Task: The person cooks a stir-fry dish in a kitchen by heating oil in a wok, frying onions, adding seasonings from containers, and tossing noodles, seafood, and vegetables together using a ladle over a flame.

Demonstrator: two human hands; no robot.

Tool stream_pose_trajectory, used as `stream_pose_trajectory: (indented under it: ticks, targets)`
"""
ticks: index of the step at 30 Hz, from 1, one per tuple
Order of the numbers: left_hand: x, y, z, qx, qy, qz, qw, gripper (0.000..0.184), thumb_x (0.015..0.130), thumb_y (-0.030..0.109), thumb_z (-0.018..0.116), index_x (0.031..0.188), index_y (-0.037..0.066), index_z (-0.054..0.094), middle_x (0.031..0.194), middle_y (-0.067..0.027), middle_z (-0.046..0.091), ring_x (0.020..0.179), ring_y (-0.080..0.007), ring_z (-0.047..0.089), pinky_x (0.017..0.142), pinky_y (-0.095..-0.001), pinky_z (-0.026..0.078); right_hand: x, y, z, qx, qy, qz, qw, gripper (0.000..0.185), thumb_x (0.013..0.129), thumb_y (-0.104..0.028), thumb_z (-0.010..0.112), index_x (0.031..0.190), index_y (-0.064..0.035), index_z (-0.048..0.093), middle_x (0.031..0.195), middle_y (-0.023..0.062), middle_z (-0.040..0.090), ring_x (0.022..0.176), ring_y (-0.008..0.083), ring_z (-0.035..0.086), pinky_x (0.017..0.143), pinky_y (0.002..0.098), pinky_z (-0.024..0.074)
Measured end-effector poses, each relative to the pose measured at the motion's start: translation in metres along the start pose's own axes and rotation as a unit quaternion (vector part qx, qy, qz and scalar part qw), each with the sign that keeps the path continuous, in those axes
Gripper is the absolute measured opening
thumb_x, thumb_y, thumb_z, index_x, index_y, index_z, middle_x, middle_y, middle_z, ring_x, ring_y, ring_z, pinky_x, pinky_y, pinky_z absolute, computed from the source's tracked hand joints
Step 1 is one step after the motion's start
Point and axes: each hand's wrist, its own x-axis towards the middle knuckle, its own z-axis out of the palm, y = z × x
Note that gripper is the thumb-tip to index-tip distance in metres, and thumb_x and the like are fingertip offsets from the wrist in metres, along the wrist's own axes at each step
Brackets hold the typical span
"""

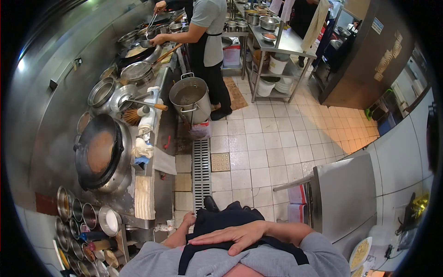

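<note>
My right hand lies flat across the front of my black apron, fingers stretched toward the left and nothing in them. Lower, on the left, hangs my left hand beside the apron, near the counter's edge. Its fingers point away from me and are mostly hidden, so their state is unclear. Left of me a dark wok with a brownish patch inside sits on the stove. A pale folded cloth lies on the stove's front edge, nearest to my left hand.
Another person works at the far woks. A large pot of liquid stands beside a floor drain. Several metal containers fill the lower left. To my right is a steel table; a shelved table stands further back.
</note>
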Motion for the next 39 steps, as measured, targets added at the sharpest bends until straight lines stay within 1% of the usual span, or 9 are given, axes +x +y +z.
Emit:
stream_pose_trajectory:
  ticks: [6, 9, 12, 15, 21, 27, 30, 33, 39]
  targets:
    - [0.002, 0.002, 0.002, -0.001, -0.008, -0.007, 1.0, 0.05, 0.071, 0.013, 0.06, 0.121, 0.008, 0.059, 0.106, -0.0181, 0.065, 0.083, -0.0265, 0.068, 0.07, -0.0346, 0.053, -0.001, -0.001, 0.001, 0.001, 0.002, 0.002, 1.0, 0.087, 0.089, -0.063, 0.039, 0.148, -0.0055, 0.013, 0.154, 0.0153, 0.011, 0.143, 0.0287, 0.01, 0.114, 0.0426, 0.0077]
    - [0.032, -0.023, 0.016, 0.015, 0.006, 0.024, 1.0, 0.049, 0.071, 0.013, 0.061, 0.12, 0.008, 0.059, 0.106, -0.018, 0.065, 0.084, -0.0267, 0.068, 0.07, -0.0346, 0.053, -0.002, 0.001, 0.001, 0.001, 0.003, -0.003, 1.0, 0.087, 0.089, -0.064, 0.039, 0.148, -0.0055, 0.013, 0.154, 0.0152, 0.011, 0.143, 0.0286, 0.01, 0.114, 0.0426, 0.008]
    - [0.041, -0.035, 0.022, 0.003, 0.013, 0.031, 0.999, 0.048, 0.071, 0.013, 0.062, 0.119, 0.007, 0.06, 0.102, -0.0171, 0.067, 0.078, -0.0262, 0.068, 0.066, -0.0346, 0.053, -0.003, 0.001, 0.002, 0.003, 0.003, -0.001, 1.0, 0.088, 0.089, -0.065, 0.039, 0.148, -0.0058, 0.013, 0.154, 0.0151, 0.011, 0.143, 0.0286, 0.01, 0.114, 0.0427, 0.0083]
    - [-0.016, 0.016, -0.003, 0.003, 0.002, -0.007, 1.0, 0.049, 0.071, 0.014, 0.063, 0.12, 0.007, 0.06, 0.097, -0.0164, 0.068, 0.071, -0.0252, 0.068, 0.061, -0.0343, 0.053, -0.003, 0.0, 0.002, 0.001, 0.005, -0.001, 1.0, 0.088, 0.088, -0.065, 0.039, 0.148, -0.0061, 0.013, 0.154, 0.015, 0.012, 0.143, 0.0288, 0.01, 0.114, 0.0426, 0.0087]
    - [-0.018, 0.017, -0.005, 0.0, -0.015, -0.014, 1.0, 0.051, 0.07, 0.014, 0.062, 0.121, 0.007, 0.059, 0.091, -0.0165, 0.068, 0.065, -0.0242, 0.066, 0.057, -0.0336, 0.051, -0.006, -0.003, 0.001, -0.008, 0.005, -0.005, 1.0, 0.088, 0.088, -0.065, 0.039, 0.148, -0.0059, 0.013, 0.154, 0.0144, 0.012, 0.143, 0.0287, 0.01, 0.114, 0.0425, 0.0098]
    - [-0.017, 0.018, -0.006, 0.013, -0.016, 0.014, 1.0, 0.052, 0.07, 0.014, 0.061, 0.121, 0.004, 0.058, 0.094, -0.0181, 0.068, 0.066, -0.0233, 0.066, 0.057, -0.0331, 0.051, -0.012, -0.005, 0.002, -0.018, 0.011, -0.006, 1.0, 0.087, 0.089, -0.062, 0.043, 0.148, -0.0055, 0.014, 0.154, 0.0144, 0.013, 0.143, 0.0286, 0.012, 0.114, 0.0415, 0.0111]
    - [0.011, -0.006, 0.007, 0.008, 0.006, 0.062, 0.998, 0.051, 0.071, 0.012, 0.06, 0.121, 0.004, 0.059, 0.095, -0.018, 0.068, 0.066, -0.0232, 0.066, 0.058, -0.0332, 0.051, -0.014, -0.006, 0.003, -0.01, 0.016, -0.007, 1.0, 0.087, 0.089, -0.061, 0.044, 0.148, -0.0054, 0.015, 0.154, 0.0145, 0.014, 0.143, 0.0285, 0.013, 0.114, 0.0413, 0.0116]
    - [0.0, 0.006, 0.004, -0.004, -0.006, 0.038, 0.999, 0.049, 0.073, 0.008, 0.058, 0.121, 0.005, 0.059, 0.094, -0.0181, 0.067, 0.067, -0.0239, 0.066, 0.058, -0.0333, 0.051, -0.016, -0.006, 0.005, 0.0, 0.018, -0.008, 1.0, 0.086, 0.089, -0.061, 0.045, 0.148, -0.0052, 0.015, 0.154, 0.0142, 0.015, 0.142, 0.0283, 0.014, 0.114, 0.041, 0.0118]
    - [0.026, -0.014, 0.015, 0.018, 0.005, 0.108, 0.994, 0.047, 0.075, 0.005, 0.054, 0.122, 0.006, 0.059, 0.094, -0.0191, 0.067, 0.067, -0.0248, 0.066, 0.058, -0.033, 0.051, -0.02, -0.002, 0.007, -0.009, 0.026, -0.012, 1.0, 0.084, 0.089, -0.058, 0.047, 0.148, -0.0052, 0.016, 0.154, 0.0134, 0.017, 0.142, 0.0281, 0.015, 0.114, 0.0408, 0.0114]
